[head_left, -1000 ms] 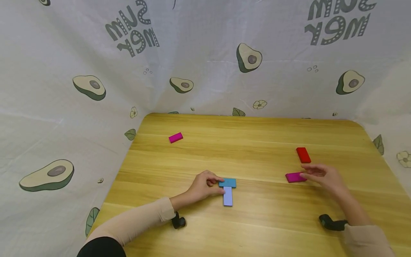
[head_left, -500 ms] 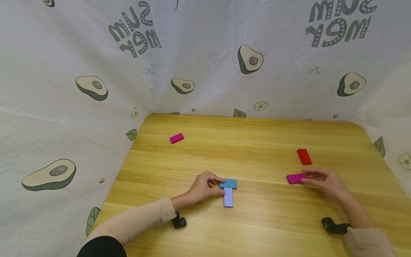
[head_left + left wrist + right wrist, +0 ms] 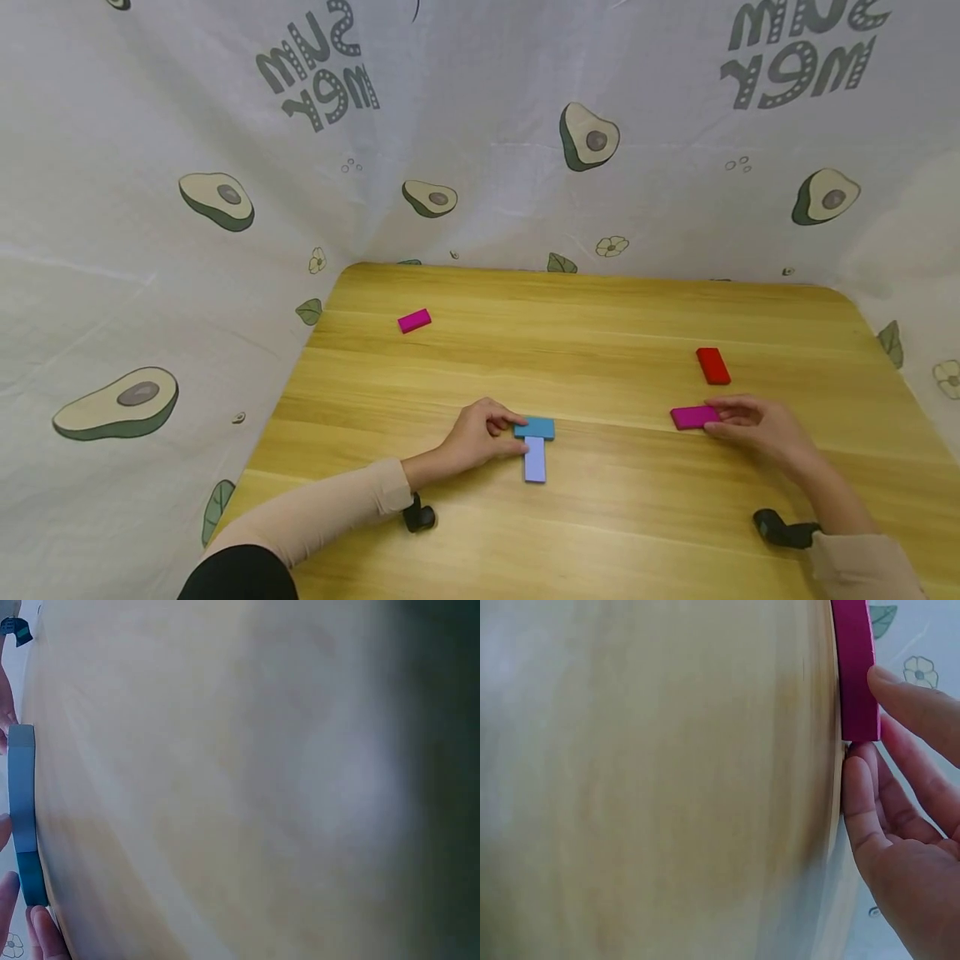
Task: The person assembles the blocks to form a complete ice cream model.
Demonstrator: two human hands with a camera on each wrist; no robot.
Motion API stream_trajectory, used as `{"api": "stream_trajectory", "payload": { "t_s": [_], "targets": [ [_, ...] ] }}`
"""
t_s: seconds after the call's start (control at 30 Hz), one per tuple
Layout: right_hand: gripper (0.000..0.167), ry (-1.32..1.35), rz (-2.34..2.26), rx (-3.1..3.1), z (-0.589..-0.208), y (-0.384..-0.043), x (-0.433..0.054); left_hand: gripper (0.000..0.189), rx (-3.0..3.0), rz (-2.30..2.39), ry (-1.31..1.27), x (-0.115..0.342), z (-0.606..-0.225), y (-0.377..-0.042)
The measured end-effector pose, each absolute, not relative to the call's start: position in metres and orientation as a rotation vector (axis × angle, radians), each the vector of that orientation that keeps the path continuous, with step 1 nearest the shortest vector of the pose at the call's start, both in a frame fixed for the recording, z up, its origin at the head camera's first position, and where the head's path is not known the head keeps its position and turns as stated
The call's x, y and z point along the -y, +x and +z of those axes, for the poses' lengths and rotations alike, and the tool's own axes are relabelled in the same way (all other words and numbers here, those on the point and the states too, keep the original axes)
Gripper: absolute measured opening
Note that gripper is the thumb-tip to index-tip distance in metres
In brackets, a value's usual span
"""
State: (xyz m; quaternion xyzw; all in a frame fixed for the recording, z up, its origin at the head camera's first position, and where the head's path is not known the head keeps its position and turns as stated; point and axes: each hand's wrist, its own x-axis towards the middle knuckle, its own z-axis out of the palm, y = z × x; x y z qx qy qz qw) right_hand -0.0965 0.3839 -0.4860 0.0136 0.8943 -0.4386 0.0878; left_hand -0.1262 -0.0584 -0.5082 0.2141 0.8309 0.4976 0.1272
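A blue rectangular block lies crosswise above a lavender block, together forming a T on the wooden table. My left hand holds the blue block's left end, index finger on it and thumb close below, by the lavender block's upper left side. In the left wrist view, the lavender block and the blue block line up at the left edge. Farther right, my right hand pinches the right end of a magenta block. Its thumb touches the magenta block in the right wrist view.
A red block lies just beyond my right hand. Another magenta block sits at the far left of the table. White cloth with avocado prints hangs behind and beside it.
My right hand's fingers have closed in on the magenta block's end. The left hand and its two blocks stay as they were. The head view has shifted slightly.
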Motion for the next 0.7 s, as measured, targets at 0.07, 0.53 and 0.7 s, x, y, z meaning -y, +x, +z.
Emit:
{"api": "stream_trajectory", "payload": {
  "t_s": [0.07,0.53,0.7],
  "targets": [
    [0.052,0.036,-1.301,-2.667,-0.486,-0.097,-0.384,0.031,-2.419,1.449,0.625,0.058,-0.508,-0.126],
    [0.051,0.020,-1.215,-2.715,-0.484,-0.099,-0.368,0.031,-2.414,1.440,0.612,0.058,-0.505,-0.125],
    [0.048,0.012,-1.229,-2.728,-0.484,-0.100,-0.360,0.031,-2.419,1.437,0.602,0.058,-0.505,-0.126]
  ]
}}
